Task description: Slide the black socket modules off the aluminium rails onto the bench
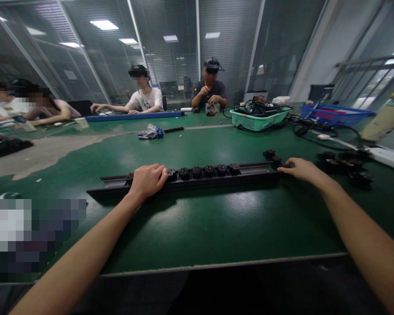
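A long black channel rail (pixel 200 185) lies across the green table before me. Inside it stands a row of small black socket-like blocks (pixel 209 171), several of them side by side in the middle. My left hand (pixel 149 179) is closed over the rail's left part, its fingers wrapped round it and hiding some blocks. At the right end, my right hand (pixel 297 169) has its fingertips bent together close to the rail and two loose black blocks (pixel 269 153). Whether a small piece is between those fingertips is hidden.
More black blocks (pixel 343 164) lie in a group at right. Farther back are a green basket (pixel 254 120) of cables, a blue basket (pixel 338 114), a white power strip (pixel 390 158) and a glove (pixel 151 132). Several people sit across the table.
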`<action>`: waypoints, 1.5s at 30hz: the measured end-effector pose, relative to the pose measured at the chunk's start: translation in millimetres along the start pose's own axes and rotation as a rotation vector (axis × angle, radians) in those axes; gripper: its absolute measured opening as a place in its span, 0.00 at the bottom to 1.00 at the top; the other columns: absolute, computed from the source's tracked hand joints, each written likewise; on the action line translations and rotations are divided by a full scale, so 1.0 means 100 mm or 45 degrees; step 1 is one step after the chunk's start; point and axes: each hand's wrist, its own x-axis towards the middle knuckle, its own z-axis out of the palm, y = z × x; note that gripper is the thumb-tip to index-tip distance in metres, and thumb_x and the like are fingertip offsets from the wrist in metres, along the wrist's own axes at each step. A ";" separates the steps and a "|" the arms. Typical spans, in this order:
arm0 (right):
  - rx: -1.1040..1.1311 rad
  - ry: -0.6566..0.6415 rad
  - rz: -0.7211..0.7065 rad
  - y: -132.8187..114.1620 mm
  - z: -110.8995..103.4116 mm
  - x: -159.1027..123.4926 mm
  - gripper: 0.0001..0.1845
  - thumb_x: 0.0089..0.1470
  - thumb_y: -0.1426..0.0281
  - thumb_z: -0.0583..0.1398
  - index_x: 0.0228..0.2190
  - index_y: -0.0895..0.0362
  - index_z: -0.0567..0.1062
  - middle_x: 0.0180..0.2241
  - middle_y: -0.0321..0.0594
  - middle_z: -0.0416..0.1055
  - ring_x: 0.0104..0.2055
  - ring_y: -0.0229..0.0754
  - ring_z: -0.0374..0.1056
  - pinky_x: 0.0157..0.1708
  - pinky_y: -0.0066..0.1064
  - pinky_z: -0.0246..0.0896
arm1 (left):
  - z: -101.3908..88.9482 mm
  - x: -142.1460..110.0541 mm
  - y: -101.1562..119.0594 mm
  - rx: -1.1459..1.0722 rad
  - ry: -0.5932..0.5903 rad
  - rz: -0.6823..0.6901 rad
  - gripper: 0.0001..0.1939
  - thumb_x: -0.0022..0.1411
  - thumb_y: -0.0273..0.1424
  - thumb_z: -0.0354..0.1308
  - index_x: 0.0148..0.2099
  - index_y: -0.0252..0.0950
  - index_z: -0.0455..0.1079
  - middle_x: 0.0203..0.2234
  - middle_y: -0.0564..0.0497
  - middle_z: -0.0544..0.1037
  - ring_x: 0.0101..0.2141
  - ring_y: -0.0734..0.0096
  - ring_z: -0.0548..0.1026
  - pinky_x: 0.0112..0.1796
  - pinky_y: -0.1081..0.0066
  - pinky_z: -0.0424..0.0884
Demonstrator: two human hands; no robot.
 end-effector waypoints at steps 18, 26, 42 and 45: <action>0.219 0.564 -0.218 -0.40 0.01 -0.11 0.20 0.61 0.55 0.53 0.38 0.58 0.74 0.35 0.53 0.73 0.40 0.53 0.69 0.44 0.44 0.63 | -0.03 0.01 0.01 -0.013 -0.011 0.011 0.28 0.74 0.39 0.35 0.35 0.36 0.75 0.32 0.44 0.80 0.30 0.62 0.74 0.31 0.64 0.57; 0.306 0.161 -0.835 -1.43 -0.12 -0.70 0.15 0.62 0.57 0.56 0.38 0.56 0.72 0.30 0.42 0.69 0.34 0.46 0.66 0.38 0.38 0.60 | -0.01 0.00 -0.02 -0.039 0.004 0.018 0.28 0.74 0.39 0.36 0.35 0.36 0.75 0.32 0.45 0.80 0.30 0.62 0.74 0.30 0.65 0.56; 0.525 -0.014 -0.643 -1.71 0.19 -0.69 0.18 0.56 0.56 0.59 0.41 0.56 0.72 0.26 0.35 0.64 0.29 0.41 0.61 0.32 0.33 0.52 | -0.03 0.00 0.01 -0.049 -0.010 0.004 0.28 0.73 0.40 0.35 0.35 0.36 0.75 0.32 0.44 0.80 0.30 0.61 0.75 0.30 0.64 0.57; 0.527 -0.051 -0.651 -1.72 0.15 -0.68 0.18 0.56 0.56 0.60 0.40 0.56 0.73 0.25 0.34 0.62 0.29 0.41 0.60 0.32 0.33 0.52 | -0.03 0.00 0.01 -0.032 -0.013 0.008 0.29 0.73 0.40 0.35 0.35 0.36 0.75 0.32 0.44 0.80 0.30 0.61 0.75 0.30 0.64 0.56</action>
